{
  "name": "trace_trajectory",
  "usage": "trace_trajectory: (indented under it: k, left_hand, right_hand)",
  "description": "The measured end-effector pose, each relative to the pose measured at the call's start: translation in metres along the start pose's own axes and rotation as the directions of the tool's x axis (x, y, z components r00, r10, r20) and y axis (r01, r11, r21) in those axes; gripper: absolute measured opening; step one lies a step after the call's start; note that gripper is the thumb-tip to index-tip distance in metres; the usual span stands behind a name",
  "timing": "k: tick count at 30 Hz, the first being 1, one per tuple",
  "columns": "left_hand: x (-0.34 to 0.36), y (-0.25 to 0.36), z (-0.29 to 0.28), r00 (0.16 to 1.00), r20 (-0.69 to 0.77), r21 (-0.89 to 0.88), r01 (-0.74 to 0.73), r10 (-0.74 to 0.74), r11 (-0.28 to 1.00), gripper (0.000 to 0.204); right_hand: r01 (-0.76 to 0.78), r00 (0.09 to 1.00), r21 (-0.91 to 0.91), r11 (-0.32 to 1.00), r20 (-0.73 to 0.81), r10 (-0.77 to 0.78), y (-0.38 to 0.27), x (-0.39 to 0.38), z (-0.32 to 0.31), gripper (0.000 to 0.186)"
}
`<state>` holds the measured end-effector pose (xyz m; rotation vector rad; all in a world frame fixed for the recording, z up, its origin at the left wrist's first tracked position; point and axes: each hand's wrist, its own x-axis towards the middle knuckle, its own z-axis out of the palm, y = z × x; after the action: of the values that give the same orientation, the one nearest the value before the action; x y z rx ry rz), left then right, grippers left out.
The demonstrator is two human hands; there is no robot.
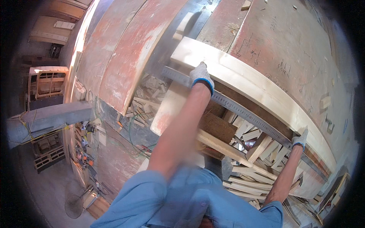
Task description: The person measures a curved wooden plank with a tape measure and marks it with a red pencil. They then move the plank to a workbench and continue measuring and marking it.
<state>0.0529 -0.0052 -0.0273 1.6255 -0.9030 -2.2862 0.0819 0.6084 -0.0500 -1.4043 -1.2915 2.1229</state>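
A long pale wooden plank (243, 74) lies slantwise across the worktable in front of me. My left hand (200, 74), in a white glove with a blue cuff, holds its near edge close to the left end. Farther right, my right hand (301, 138), gloved too, grips the same edge with a thumb or finger laid on the top face. The other fingers of both hands are mostly hidden at the edge. A long metal ruler (243, 110) with graduations runs beside the plank and passes by both hands. My left forearm is blurred.
Reddish worn boards (125, 49) and a metal strip (205, 15) form the tabletop. Below the ruler sit a brown wooden block (216, 129) and piles of offcuts (251, 182). A grey beam (49, 119) with cables juts in at left, near a wooden frame (47, 83).
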Motion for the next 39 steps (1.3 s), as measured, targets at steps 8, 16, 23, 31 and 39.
trace_trajectory:
  k: [8,16,23,31,39]
  left_hand:
    - [-0.013,0.003,-0.004,0.956,0.105,0.226,-0.292,0.275,0.929,0.041]
    - [0.002,-0.001,-0.009,0.952,0.15,0.302,-0.301,0.267,0.905,0.039]
    - [0.006,0.007,-0.025,0.813,0.394,0.669,-0.574,0.428,0.473,0.041]
    - [-0.01,0.003,-0.005,0.911,0.204,0.479,-0.411,0.358,0.775,0.039]
    - [-0.015,0.008,-0.007,0.873,0.24,0.526,-0.484,0.424,0.699,0.04]
  right_hand:
    - [0.01,1.0,-0.016,1.0,-0.003,-0.01,0.001,0.006,-0.003,0.04]
    - [-0.032,0.999,0.001,0.999,0.022,0.032,0.001,-0.006,-0.001,0.042]
    - [-0.064,0.997,-0.017,0.998,0.052,0.065,0.004,0.003,-0.008,0.046]
    - [0.379,0.903,-0.389,0.839,0.353,-0.245,0.013,0.083,-0.076,0.049]
    - [0.42,0.908,-0.793,0.441,0.365,-0.207,0.008,0.028,-0.039,0.049]
